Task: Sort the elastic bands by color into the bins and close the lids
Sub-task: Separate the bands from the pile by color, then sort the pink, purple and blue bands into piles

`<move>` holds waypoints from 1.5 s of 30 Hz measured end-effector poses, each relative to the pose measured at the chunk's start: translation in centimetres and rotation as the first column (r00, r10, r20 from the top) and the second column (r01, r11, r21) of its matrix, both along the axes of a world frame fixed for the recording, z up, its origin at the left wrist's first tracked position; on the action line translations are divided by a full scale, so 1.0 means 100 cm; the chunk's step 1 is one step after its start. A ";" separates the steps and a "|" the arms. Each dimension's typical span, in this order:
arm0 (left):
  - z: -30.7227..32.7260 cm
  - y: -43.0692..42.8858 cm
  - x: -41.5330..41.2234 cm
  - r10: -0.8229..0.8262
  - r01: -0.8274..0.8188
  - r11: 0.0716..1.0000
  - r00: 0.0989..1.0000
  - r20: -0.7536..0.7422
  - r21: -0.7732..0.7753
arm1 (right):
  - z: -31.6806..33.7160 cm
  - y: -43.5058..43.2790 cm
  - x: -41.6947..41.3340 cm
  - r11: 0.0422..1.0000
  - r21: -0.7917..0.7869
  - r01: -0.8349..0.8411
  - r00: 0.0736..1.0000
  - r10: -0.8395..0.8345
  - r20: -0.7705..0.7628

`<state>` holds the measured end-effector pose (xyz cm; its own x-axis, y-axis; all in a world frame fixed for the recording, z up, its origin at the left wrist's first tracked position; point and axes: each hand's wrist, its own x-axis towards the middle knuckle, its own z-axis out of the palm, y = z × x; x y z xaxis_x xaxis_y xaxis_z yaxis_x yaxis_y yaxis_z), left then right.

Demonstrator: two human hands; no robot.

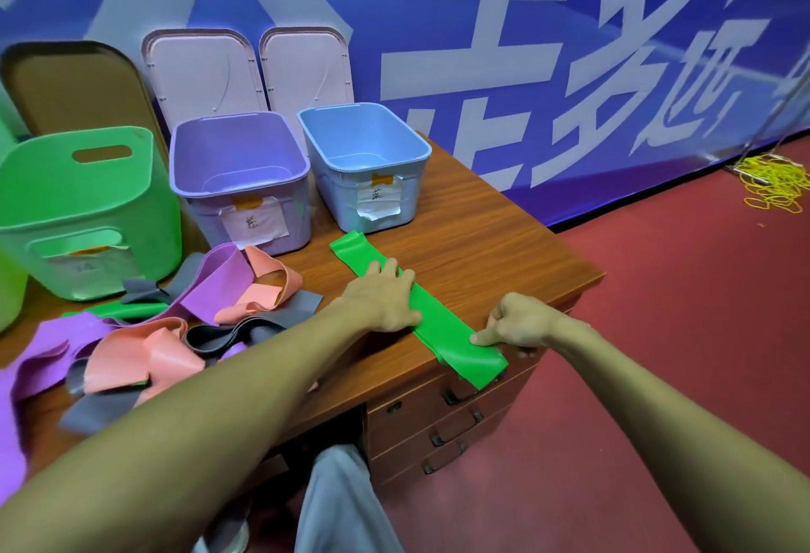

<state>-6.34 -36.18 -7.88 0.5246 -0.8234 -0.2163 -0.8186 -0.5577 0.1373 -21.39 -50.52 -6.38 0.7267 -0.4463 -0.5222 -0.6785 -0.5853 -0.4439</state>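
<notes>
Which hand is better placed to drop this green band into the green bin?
Left, probably: the left hand presses the green band mid-length, nearer the green bin; the right hand sits at the end farthest from it.

three bins [144,223] [206,215] [337,202], three lids [74,88] [201,70] [307,66], two hands [385,298] [517,320]

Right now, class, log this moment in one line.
left hand presses green band on desk | right hand pinches its end | purple bin, blue bin lidless
</notes>
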 end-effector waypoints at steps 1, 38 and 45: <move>0.000 0.000 -0.001 0.002 -0.002 1.000 1.000 -0.001 0.002 | 0.001 0.001 -0.004 0.998 -0.054 -0.017 1.000 0.016 -0.026; 0.047 0.308 0.048 0.288 -0.310 0.771 0.949 -0.131 -0.556 | 0.000 0.194 0.177 0.978 -0.128 0.164 0.881 -0.087 0.466; 0.058 0.316 0.054 0.326 -0.387 0.705 0.921 -0.213 -0.594 | 0.035 0.191 0.176 0.971 -0.064 0.229 0.698 -0.118 0.706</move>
